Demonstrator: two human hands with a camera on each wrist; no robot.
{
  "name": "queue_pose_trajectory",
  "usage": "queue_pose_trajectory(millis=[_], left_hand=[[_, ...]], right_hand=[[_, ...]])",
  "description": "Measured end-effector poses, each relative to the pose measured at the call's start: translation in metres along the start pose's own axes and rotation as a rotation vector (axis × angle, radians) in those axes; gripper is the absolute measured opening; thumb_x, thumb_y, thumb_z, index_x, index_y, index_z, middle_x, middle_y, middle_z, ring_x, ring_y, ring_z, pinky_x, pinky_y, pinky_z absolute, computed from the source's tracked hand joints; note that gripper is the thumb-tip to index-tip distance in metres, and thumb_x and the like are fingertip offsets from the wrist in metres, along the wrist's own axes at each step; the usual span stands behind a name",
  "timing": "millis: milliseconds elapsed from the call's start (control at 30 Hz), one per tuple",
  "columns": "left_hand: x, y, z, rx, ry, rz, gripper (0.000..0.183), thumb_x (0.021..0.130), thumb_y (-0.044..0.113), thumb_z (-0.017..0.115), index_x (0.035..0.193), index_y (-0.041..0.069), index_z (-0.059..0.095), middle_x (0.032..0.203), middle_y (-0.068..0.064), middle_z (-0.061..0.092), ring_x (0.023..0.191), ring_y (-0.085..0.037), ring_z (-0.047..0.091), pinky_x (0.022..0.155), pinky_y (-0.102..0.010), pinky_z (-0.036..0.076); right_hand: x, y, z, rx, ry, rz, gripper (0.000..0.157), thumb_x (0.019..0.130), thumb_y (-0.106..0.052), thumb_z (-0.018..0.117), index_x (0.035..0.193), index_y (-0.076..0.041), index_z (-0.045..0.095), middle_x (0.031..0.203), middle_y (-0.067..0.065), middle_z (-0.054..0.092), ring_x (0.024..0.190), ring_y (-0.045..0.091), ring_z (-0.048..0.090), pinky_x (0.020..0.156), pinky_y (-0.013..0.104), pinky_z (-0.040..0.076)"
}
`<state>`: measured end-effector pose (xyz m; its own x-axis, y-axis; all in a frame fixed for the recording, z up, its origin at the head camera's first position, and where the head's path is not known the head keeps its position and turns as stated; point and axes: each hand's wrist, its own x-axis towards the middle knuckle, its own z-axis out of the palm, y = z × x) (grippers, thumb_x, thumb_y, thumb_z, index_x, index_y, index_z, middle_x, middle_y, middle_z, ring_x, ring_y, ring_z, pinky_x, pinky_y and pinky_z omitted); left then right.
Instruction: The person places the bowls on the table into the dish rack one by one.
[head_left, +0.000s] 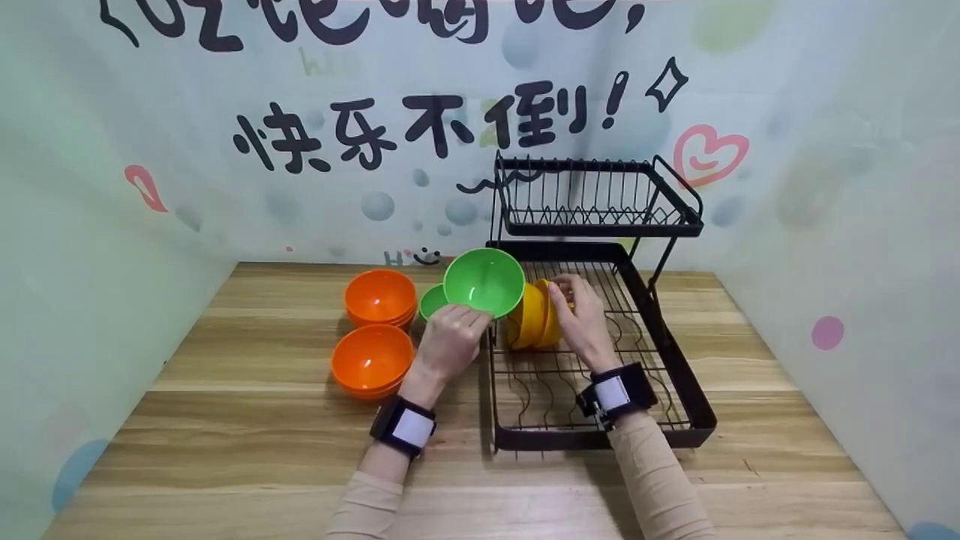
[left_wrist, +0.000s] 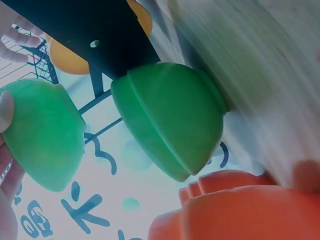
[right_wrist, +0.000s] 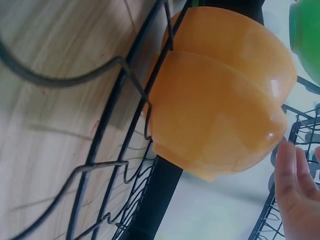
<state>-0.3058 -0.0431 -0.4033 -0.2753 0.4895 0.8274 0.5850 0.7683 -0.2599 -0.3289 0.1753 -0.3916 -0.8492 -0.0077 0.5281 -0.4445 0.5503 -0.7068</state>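
A green bowl (head_left: 484,283) is pinched by its near rim in my left hand (head_left: 452,341), raised beside the left edge of the black dish rack (head_left: 600,439). In the left wrist view, the thumb lies on the held bowl's (left_wrist: 45,132) outer side. Yellow bowls (head_left: 534,319) stand tilted on their sides in the rack's lower tier. My right hand (head_left: 585,319) is at their right side, fingers mostly straight, with fingertips right at the yellow bowls (right_wrist: 220,110) in the right wrist view. More green bowls (left_wrist: 170,120) sit stacked on the table behind the left hand.
Two stacks of orange bowls, a back one (head_left: 380,296) and a front one (head_left: 373,360), stand left of the left hand. An upper wire tier (head_left: 600,225) overhangs the rack's back. A printed backdrop (head_left: 360,210) closes off the wooden table (head_left: 247,450) behind.
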Motion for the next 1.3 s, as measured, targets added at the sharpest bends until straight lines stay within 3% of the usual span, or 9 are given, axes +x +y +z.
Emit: queue_pose_trajectory(millis=[333,500,633,800,933,1167,1300], left_hand=[[0.011,0.014,-0.001,-0.008,0.094,0.120,0.010,0.076,0.007,0.072,0.084,0.013,0.074,0.080,0.000,0.075,0.070,-0.011,0.070,0.069,-0.022,0.055],[0.016,0.023,0.002,-0.026,0.131,0.152,0.009,0.076,0.007,0.072,0.082,0.013,0.074,0.079,0.001,0.074,0.069,-0.010,0.069,0.068,-0.021,0.055],[0.019,0.030,0.006,-0.048,0.155,0.168,0.006,0.078,0.009,0.071,0.081,0.013,0.074,0.078,0.001,0.074,0.068,-0.009,0.069,0.068,-0.020,0.055],[0.021,0.038,0.010,-0.064,0.176,0.176,0.006,0.078,0.009,0.071,0.081,0.013,0.074,0.078,0.002,0.074,0.069,-0.009,0.069,0.069,-0.020,0.055],[0.021,0.041,0.013,-0.071,0.171,0.181,0.008,0.078,0.008,0.071,0.083,0.013,0.074,0.081,0.001,0.075,0.072,-0.010,0.071,0.071,-0.020,0.056],[0.024,0.045,0.015,-0.095,0.121,0.152,0.010,0.080,0.009,0.069,0.087,0.014,0.074,0.086,0.001,0.075,0.080,-0.011,0.071,0.075,-0.021,0.055],[0.025,0.045,0.015,-0.098,0.113,0.130,0.010,0.080,0.010,0.069,0.088,0.014,0.073,0.087,0.002,0.075,0.083,-0.011,0.070,0.077,-0.021,0.054]], right_hand=[[-0.002,-0.005,-0.001,0.345,-0.155,0.074,0.037,0.101,-0.027,0.041,0.130,-0.006,0.048,0.117,0.022,0.061,0.091,0.036,0.066,0.079,0.048,0.056],[-0.003,-0.007,-0.003,0.460,-0.201,0.136,0.045,0.101,-0.033,0.036,0.139,-0.008,0.041,0.132,0.020,0.051,0.108,0.035,0.060,0.090,0.051,0.052],[-0.004,-0.008,-0.006,0.532,-0.212,0.181,0.050,0.100,-0.035,0.033,0.143,-0.009,0.034,0.137,0.019,0.045,0.115,0.031,0.055,0.094,0.047,0.051],[-0.004,-0.009,-0.007,0.625,-0.195,0.194,0.053,0.099,-0.033,0.029,0.144,-0.005,0.030,0.135,0.022,0.043,0.106,0.025,0.056,0.086,0.037,0.054],[-0.003,-0.007,-0.007,0.627,-0.171,0.177,0.052,0.099,-0.033,0.030,0.143,-0.005,0.031,0.132,0.021,0.044,0.102,0.022,0.057,0.081,0.032,0.054],[-0.002,-0.004,-0.007,0.455,-0.051,0.111,0.050,0.097,-0.032,0.033,0.137,-0.003,0.042,0.131,0.019,0.050,0.111,0.025,0.052,0.090,0.028,0.046],[-0.003,-0.003,-0.008,0.404,0.025,0.107,0.052,0.095,-0.033,0.033,0.136,-0.002,0.043,0.131,0.021,0.050,0.114,0.029,0.051,0.092,0.032,0.044]])
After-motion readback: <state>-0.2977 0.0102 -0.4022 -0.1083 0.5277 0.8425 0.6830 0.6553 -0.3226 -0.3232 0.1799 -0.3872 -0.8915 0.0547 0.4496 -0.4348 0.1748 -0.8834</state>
